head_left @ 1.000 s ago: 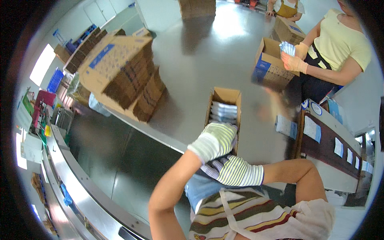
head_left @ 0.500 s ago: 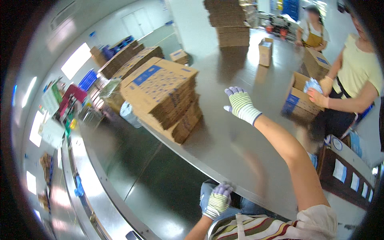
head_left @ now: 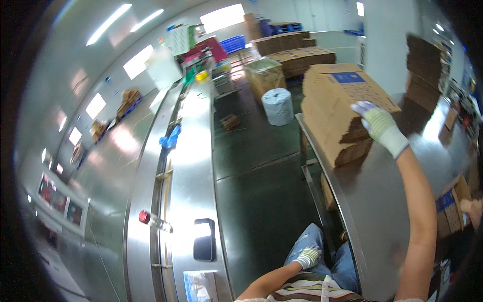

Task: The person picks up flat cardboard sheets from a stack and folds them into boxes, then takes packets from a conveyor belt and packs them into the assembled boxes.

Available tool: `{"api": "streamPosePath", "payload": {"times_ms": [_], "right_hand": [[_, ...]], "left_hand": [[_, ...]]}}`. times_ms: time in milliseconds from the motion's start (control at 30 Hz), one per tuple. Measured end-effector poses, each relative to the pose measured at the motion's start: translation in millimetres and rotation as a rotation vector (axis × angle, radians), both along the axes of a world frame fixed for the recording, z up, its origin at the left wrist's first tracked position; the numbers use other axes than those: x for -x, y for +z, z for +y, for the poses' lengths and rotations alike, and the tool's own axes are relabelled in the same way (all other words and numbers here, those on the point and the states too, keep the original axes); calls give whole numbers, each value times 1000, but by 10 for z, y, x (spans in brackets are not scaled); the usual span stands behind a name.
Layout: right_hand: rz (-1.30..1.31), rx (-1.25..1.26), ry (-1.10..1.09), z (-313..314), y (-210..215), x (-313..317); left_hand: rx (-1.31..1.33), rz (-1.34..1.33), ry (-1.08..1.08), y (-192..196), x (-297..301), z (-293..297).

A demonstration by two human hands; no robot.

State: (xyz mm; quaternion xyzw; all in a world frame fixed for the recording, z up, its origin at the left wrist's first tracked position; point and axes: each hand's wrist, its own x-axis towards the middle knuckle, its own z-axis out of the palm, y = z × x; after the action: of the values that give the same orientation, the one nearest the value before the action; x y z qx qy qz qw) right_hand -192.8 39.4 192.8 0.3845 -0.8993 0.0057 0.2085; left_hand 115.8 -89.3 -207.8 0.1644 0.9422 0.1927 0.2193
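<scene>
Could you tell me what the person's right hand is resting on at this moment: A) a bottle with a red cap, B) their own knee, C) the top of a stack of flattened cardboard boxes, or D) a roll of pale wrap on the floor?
C: the gloved right hand lies on the upper sheet of the stack of flattened cardboard boxes standing on the steel table.

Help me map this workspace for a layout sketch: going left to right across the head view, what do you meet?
Bottle with a red cap → dark flat device on the steel counter → left hand on the knee → pale roll on the floor → stack of flat cardboard boxes → right hand on that stack.
</scene>
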Motion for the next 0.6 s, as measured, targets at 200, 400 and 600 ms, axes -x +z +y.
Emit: {"api": "streamPosePath", "payload": {"times_ms": [200, 400, 600], "right_hand": [[128, -335, -253, -272, 75, -108], [148, -240, -224, -257, 107, -202], [488, 451, 332, 260, -201, -1451]], "left_hand": [[-11, 39, 18, 42, -123, -42], [-46, 79, 10, 55, -168, 94], [-238, -28, 417, 423, -350, -161]]}}
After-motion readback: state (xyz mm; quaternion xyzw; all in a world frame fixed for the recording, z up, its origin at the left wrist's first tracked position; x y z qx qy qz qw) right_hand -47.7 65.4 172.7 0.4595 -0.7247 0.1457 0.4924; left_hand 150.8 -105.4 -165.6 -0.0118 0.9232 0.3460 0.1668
